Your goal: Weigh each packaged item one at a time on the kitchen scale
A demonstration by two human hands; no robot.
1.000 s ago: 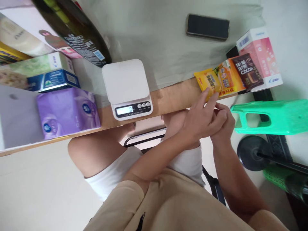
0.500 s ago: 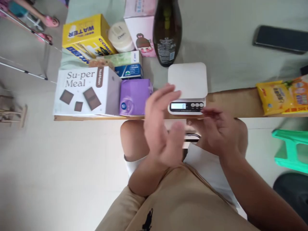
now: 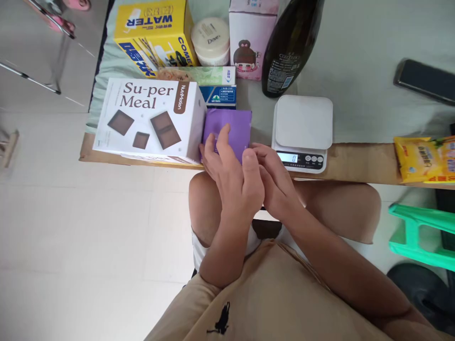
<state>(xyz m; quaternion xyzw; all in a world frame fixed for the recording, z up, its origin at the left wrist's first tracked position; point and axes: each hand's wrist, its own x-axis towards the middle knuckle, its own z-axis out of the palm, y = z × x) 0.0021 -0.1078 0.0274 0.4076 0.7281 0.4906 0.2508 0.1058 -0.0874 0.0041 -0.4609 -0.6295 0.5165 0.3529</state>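
Observation:
My left hand (image 3: 234,182) is over the front of the purple pack (image 3: 237,124), its fingers apart. I cannot tell whether they press on it. Close beside it, my right hand (image 3: 280,184) has its fingers stretched toward the pack's right edge, with the fingertips partly behind my left thumb. Neither hand visibly holds anything. Just right of my hands stands a white kitchen scale (image 3: 304,121), its plate bare and its lit display reading 0. A white Su-per Meal box (image 3: 149,118) touches the purple pack on the left.
Behind stand a yellow box (image 3: 152,28), a white Dove jar (image 3: 210,40), a blue carton (image 3: 222,97), a pink box (image 3: 249,38) and a dark bottle (image 3: 291,52). A phone (image 3: 424,80) and yellow packets (image 3: 419,158) lie to the right. A green stool (image 3: 412,232) is below.
My right hand has left the scale's buttons and moved left, beside my left hand. My left hand has come to the purple pack. The camera view has shifted slightly.

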